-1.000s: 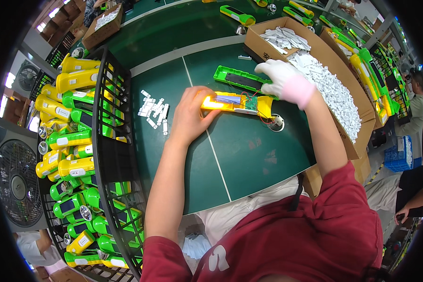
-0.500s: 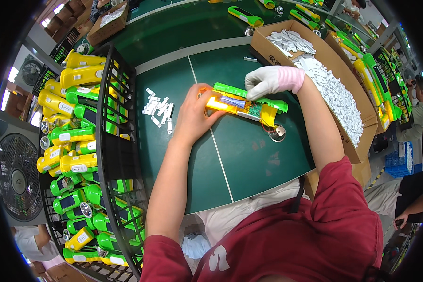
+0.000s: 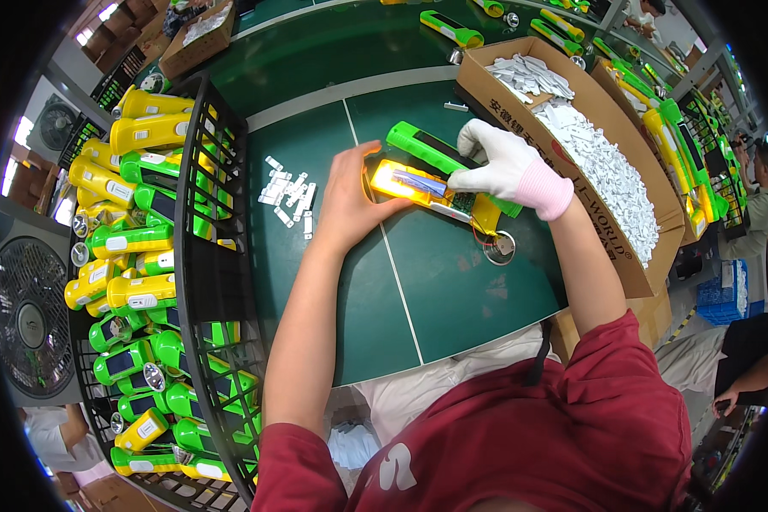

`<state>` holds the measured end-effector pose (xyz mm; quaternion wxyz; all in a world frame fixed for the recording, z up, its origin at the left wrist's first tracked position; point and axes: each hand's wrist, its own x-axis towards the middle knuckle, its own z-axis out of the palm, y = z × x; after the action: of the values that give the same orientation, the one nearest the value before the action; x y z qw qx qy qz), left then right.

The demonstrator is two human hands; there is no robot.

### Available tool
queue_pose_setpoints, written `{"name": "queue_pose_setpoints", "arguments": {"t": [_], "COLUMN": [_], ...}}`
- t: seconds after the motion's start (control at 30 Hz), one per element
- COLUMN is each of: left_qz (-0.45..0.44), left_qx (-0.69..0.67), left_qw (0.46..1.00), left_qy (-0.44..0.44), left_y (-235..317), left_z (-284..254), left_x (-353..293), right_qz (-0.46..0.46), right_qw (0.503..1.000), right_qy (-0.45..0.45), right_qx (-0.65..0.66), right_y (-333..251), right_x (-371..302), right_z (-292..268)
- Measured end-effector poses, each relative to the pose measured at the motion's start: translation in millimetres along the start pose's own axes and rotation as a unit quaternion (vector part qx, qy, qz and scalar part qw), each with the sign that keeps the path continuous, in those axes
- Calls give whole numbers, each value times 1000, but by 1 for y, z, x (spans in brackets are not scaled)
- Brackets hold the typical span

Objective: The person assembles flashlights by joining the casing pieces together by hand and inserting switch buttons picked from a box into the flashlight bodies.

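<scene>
My bare left hand (image 3: pixel 350 203) curves around the left end of a yellow flashlight half-shell (image 3: pixel 386 177), fingers spread and thumb along its near edge. The shell lies with its inside up, showing a bluish-white part, and a circuit board partly covered by my other hand. My right hand (image 3: pixel 505 166), in a white glove with a pink cuff, is closed on the green half-shell (image 3: pixel 427 150), which has a dark panel and slants along the yellow one's far side. Thin wires run from the yellow shell to a round lamp head (image 3: pixel 500 247) on the table.
Small white plastic pieces (image 3: pixel 290 194) lie left on the green table (image 3: pixel 375 316). A black crate (image 3: pixel 198 273) of yellow and green flashlights stands further left. At right is a cardboard box (image 3: pixel 572 175) full of white pieces. More flashlights (image 3: pixel 452 30) lie at the back.
My right hand has turned and moved from above the circuit board onto the green half-shell, which now shows its dark panel. My left fingers have spread away from the yellow half-shell.
</scene>
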<state>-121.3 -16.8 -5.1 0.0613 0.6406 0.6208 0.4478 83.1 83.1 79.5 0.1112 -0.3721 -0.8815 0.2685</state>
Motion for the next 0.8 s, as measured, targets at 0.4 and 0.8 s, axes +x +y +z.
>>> {"name": "queue_pose_setpoints", "arguments": {"t": [0.4,0.8], "left_qz": [-39,32], "left_qx": [-32,-37], "left_qw": [998,998], "left_qy": [-48,-50], "left_y": [1,0], "left_z": [0,-1], "left_x": [1,2], "right_qz": [-81,-106], "right_qw": [984,972], "right_qy": [50,93], "right_qx": [-152,-191], "right_y": [-25,-28], "right_x": [-19,-29], "right_z": [30,43]}}
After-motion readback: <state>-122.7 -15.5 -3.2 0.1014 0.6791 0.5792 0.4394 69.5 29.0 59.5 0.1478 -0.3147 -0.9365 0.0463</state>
